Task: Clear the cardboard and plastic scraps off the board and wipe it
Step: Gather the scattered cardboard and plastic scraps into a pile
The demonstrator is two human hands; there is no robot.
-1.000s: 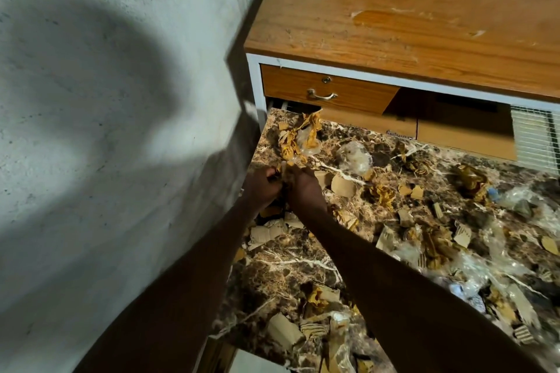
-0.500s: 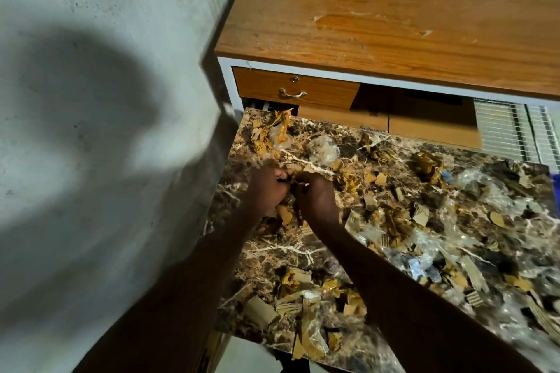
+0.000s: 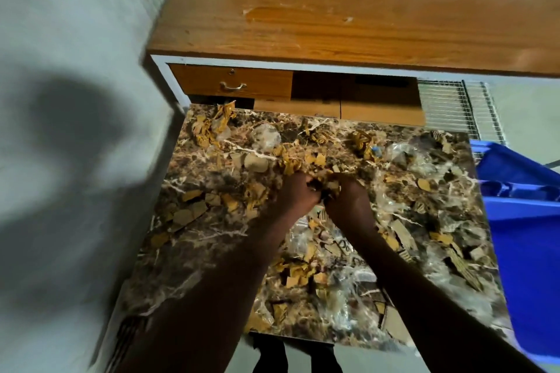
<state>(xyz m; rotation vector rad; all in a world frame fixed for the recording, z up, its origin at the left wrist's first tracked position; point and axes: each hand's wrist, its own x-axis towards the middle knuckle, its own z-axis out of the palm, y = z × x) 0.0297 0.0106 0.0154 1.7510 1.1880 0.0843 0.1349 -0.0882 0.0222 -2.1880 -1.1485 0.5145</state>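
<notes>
Two bare hands, left hand (image 3: 295, 195) and right hand (image 3: 348, 200), clench a shared clump of cardboard scraps (image 3: 324, 185) at the middle of the littered marble-patterned board (image 3: 181, 254).

Nothing to read here.
No letters, labels, brand marks or numbers come through anywhere: the dark stripes on the cardboard scraps (image 3: 460, 266) are only printed lines, too blurred to make out as writing.
</notes>
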